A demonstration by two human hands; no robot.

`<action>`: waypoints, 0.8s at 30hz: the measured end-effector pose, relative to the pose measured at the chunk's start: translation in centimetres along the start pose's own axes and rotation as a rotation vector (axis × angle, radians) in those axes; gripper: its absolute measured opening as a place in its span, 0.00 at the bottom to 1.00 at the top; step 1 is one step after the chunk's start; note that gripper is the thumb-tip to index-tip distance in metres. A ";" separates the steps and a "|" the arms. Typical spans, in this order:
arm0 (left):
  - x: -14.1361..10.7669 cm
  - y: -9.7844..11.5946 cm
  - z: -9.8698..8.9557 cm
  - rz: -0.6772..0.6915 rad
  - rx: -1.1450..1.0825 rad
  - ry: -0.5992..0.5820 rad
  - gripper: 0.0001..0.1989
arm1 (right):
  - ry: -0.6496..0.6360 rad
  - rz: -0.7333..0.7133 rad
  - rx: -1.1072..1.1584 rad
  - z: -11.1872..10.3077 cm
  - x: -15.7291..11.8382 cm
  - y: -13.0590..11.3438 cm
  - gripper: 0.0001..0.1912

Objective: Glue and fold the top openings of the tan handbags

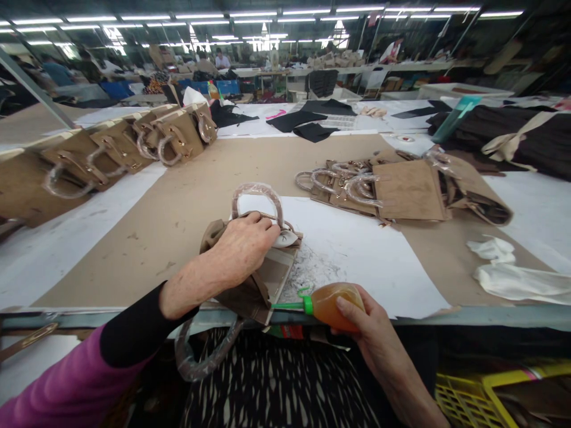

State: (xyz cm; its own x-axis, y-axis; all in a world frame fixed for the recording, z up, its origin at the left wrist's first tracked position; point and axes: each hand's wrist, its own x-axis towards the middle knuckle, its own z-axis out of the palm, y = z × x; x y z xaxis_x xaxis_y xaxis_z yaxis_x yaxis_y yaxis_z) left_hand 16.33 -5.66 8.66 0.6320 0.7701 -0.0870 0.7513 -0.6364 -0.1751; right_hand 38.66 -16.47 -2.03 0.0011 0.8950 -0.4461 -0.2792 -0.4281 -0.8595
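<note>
A brown handbag [279, 264] lies at the table's front edge, one plastic-wrapped handle [257, 189] standing up behind and the other hanging over the edge. My left hand [250, 241] is closed on the bag's upper edge, near a small white piece [285, 239]; its fingertips are partly hidden. In my right hand [363, 318] is a squeeze bottle [336, 304] of amber liquid with a green cap. The bottle's thin green nozzle points left and its tip meets the bag's side edge.
Finished-looking brown bags [178, 134] stand in a row at the left. More bags [405, 187] lie in a pile at the right, with white cloth [521, 282] nearer. Black pieces [298, 119] are at the back. A yellow crate [468, 404] sits below right.
</note>
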 end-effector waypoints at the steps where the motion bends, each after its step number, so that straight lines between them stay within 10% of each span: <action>1: 0.0 0.0 0.0 0.000 -0.002 0.003 0.09 | -0.005 0.006 -0.001 0.1 -0.1 0.0 0.19; 24: 0.0 0.2 -0.5 -0.010 -0.066 0.014 0.09 | 0.159 -0.336 -0.423 -0.6 2.0 -1.0 0.25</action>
State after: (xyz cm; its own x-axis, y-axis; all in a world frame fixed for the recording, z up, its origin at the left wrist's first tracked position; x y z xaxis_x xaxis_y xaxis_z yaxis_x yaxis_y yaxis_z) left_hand 16.54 -5.81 9.12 0.6265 0.7761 -0.0721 0.7682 -0.6304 -0.1112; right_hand 39.53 -14.33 -2.23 0.1778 0.9748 -0.1348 0.1705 -0.1655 -0.9714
